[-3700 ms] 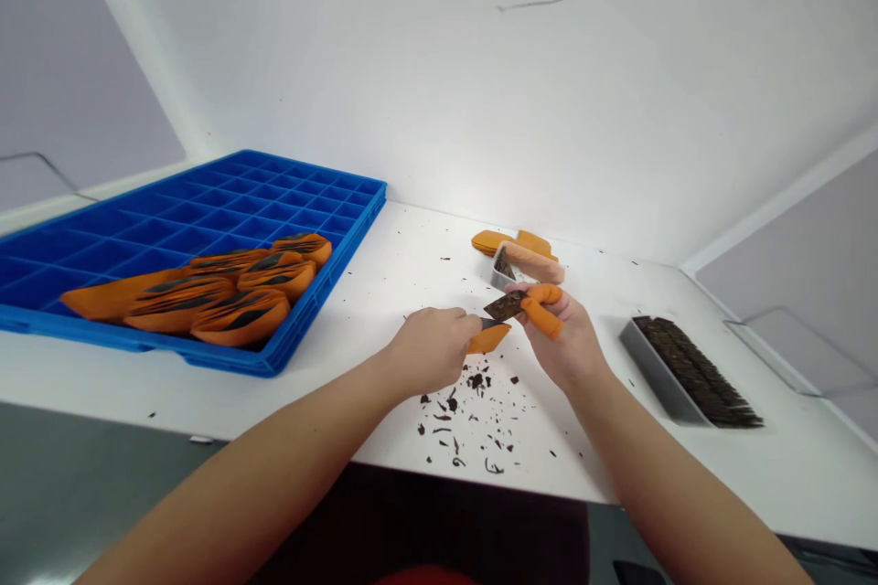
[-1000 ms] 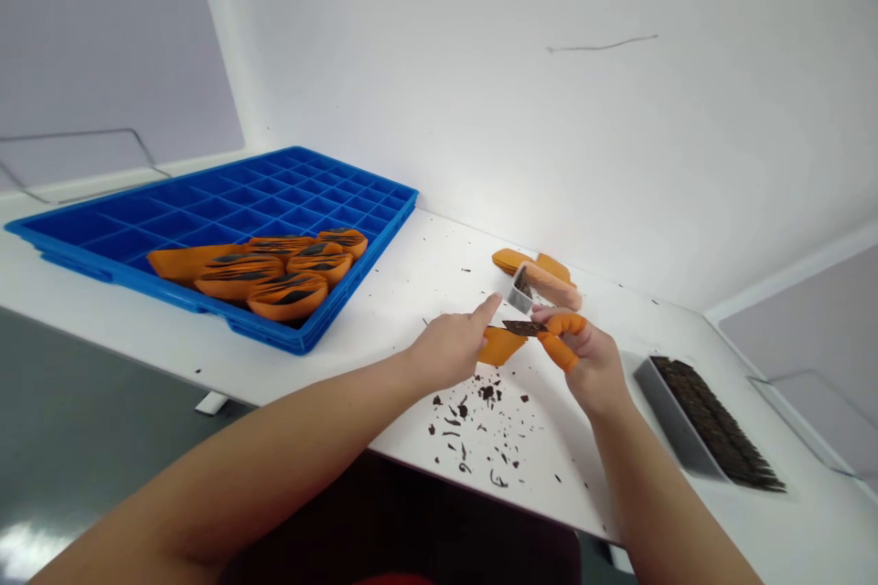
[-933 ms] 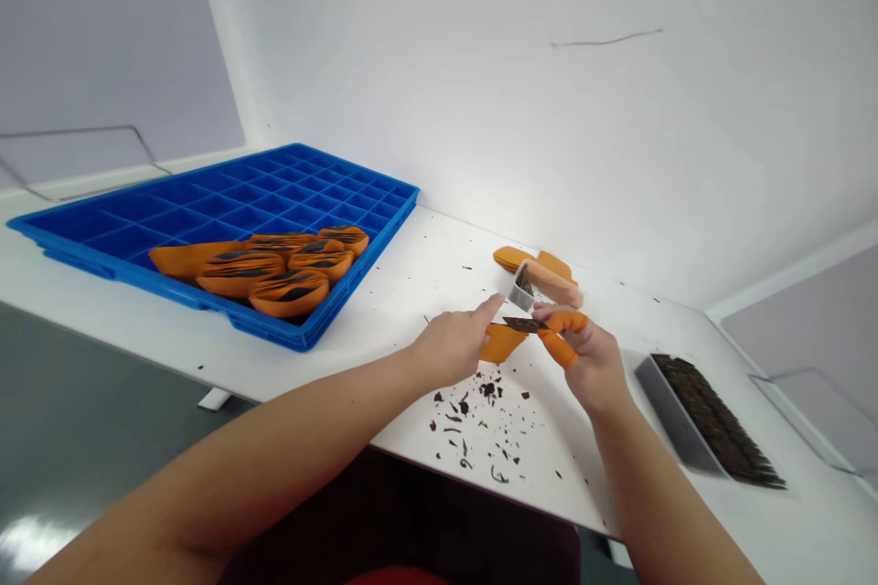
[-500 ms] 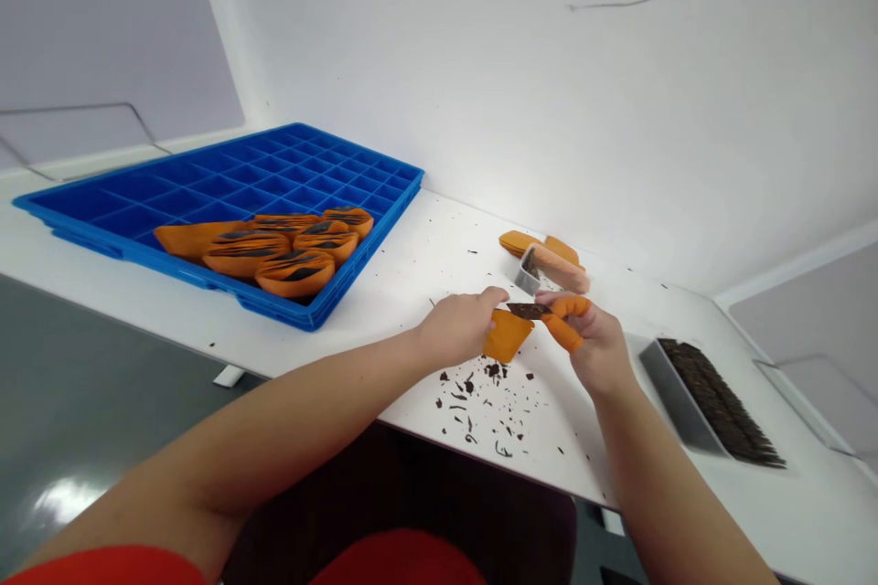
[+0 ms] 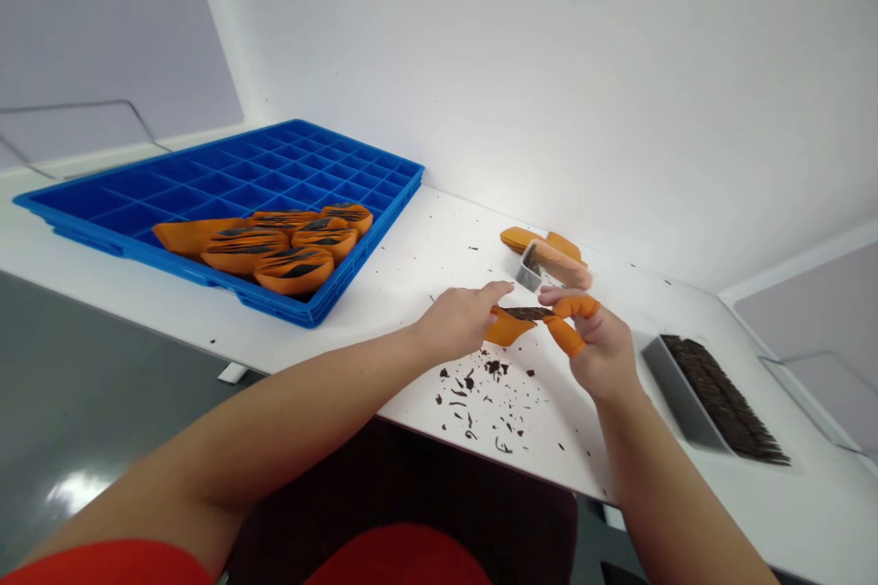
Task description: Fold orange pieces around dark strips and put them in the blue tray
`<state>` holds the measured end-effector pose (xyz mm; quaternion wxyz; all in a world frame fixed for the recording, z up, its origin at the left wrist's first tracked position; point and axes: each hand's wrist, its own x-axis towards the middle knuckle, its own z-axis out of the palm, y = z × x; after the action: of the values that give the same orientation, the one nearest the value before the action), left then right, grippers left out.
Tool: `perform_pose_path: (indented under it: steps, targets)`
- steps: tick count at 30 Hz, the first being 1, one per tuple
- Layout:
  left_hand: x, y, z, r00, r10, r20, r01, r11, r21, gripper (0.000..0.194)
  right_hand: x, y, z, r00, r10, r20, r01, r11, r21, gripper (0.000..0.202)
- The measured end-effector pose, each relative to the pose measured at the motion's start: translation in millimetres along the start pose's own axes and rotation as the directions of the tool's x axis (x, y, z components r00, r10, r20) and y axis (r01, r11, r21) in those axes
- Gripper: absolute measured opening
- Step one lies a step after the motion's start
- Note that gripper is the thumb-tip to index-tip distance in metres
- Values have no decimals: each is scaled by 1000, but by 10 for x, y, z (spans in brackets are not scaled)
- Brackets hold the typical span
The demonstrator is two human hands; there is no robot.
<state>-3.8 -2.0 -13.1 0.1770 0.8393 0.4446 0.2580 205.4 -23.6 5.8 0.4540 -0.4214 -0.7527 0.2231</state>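
My left hand (image 5: 458, 322) is closed on an orange sheet (image 5: 508, 331), paper or cloth, I cannot tell which, with the index finger pointing out past it. My right hand (image 5: 604, 343) wears orange finger covers on the thumb and a finger. Between those fingertips it pinches one end of a thin, dark brown, flaky strip (image 5: 527, 313). The strip lies along the upper edge of the orange sheet, its other end at my left fingers. Both are held above the white table, over scattered dark crumbs (image 5: 492, 368).
A blue compartment tray (image 5: 312, 309) at left holds several orange bundles (image 5: 294, 271) with dark edges. At right stands a grey box (image 5: 686, 388) packed with dark brown strips (image 5: 727, 398). Behind my hands are a small clear container (image 5: 529, 279), a peach-coloured block (image 5: 563, 265) and orange sheets (image 5: 519, 239).
The strip and orange sheet have tilted, so less of the sheet's face shows. My left index finger has lifted away from the strip. My right hand has shifted slightly to the right.
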Motion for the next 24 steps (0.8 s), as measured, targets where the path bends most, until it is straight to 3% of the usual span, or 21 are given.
perform_pose_path:
  steps: [10, 15, 20, 24]
  targets:
    - [-10, 53, -18, 999, -6, 43, 4, 999, 46, 49, 7, 26, 3, 991, 99, -94, -101, 995, -15, 8]
    - [-5, 48, -28, 999, -4, 47, 2, 999, 52, 49, 28, -14, 23, 977, 213, -12, -208, 963, 171, 14]
    - [-8, 57, -42, 999, -12, 52, 10, 999, 51, 50, 37, -22, 7, 977, 210, -32, -206, 974, 92, 14]
    - [-14, 72, -57, 998, -42, 54, 40, 998, 38, 51, 40, -55, 53, 981, 193, 1, -191, 972, 133, 16]
